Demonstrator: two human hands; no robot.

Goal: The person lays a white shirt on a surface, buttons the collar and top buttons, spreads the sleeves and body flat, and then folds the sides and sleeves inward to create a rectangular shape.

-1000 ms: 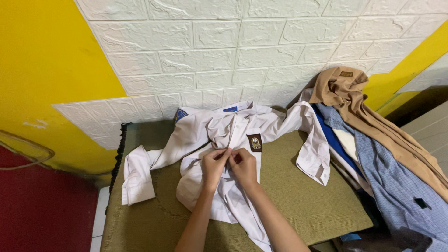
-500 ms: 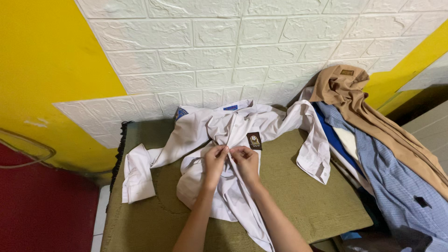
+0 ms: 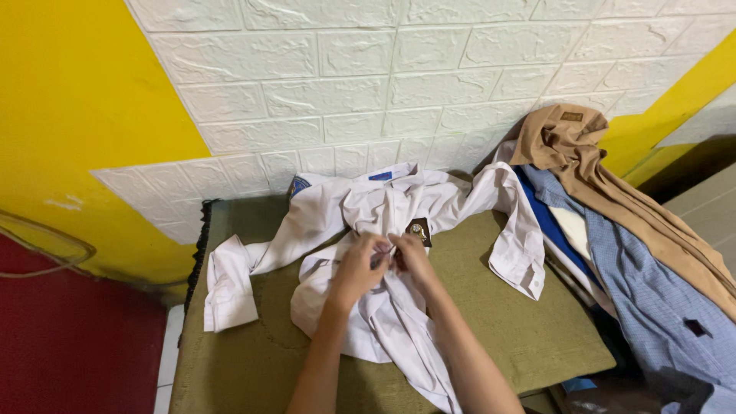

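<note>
Pinching the front placket of a crumpled white long-sleeved shirt (image 3: pixel 383 230) at frame centre, left hand (image 3: pixel 359 264) and right hand (image 3: pixel 410 259) meet, fingers clenched on cloth, the shirt spread across an olive-green padded tabletop (image 3: pixel 498 330).

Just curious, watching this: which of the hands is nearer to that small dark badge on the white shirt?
Right. The right hand sits just below and left of the dark badge, almost touching it. The left hand pinches the white shirt farther left, beyond the right hand.
</note>
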